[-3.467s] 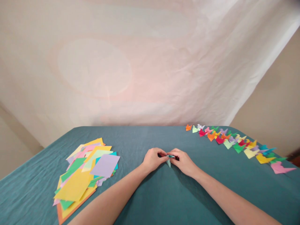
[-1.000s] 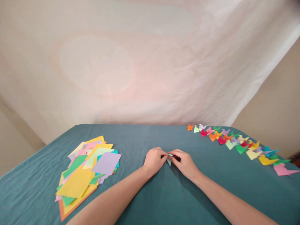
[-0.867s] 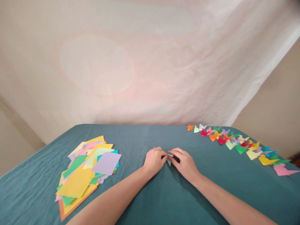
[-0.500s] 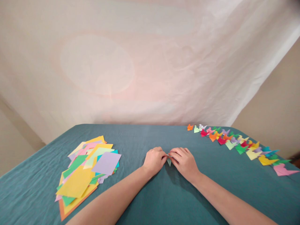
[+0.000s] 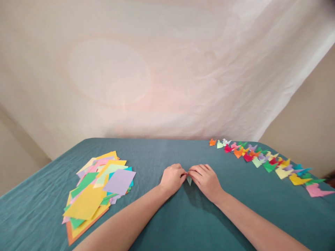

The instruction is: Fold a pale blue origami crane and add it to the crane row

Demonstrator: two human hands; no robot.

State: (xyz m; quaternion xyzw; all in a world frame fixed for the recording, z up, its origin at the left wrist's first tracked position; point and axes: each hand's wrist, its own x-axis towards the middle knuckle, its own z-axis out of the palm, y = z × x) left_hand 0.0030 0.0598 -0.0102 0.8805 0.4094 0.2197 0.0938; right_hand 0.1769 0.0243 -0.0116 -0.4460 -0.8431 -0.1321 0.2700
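Between my two hands is a small folded piece of pale green paper (image 5: 189, 180), its narrow point hanging down toward me. My left hand (image 5: 173, 179) pinches it from the left with thumb and forefinger. From the other side my right hand (image 5: 205, 180) grips it, fingertips pressed together and almost meeting the left ones. The upper part of the paper is hidden behind the fingers, so its full shape does not show.
Left of my arms lies a loose pile of coloured paper squares (image 5: 86, 202), a lilac sheet (image 5: 119, 182) on top. Rows of small folded paper birds (image 5: 269, 166) run along the right side of the teal-covered table (image 5: 157, 150). A pale cloth (image 5: 167, 69) hangs behind.
The fingers of my right hand have closed slightly over the top of the folded paper, covering more of it. Everything else stays in place.
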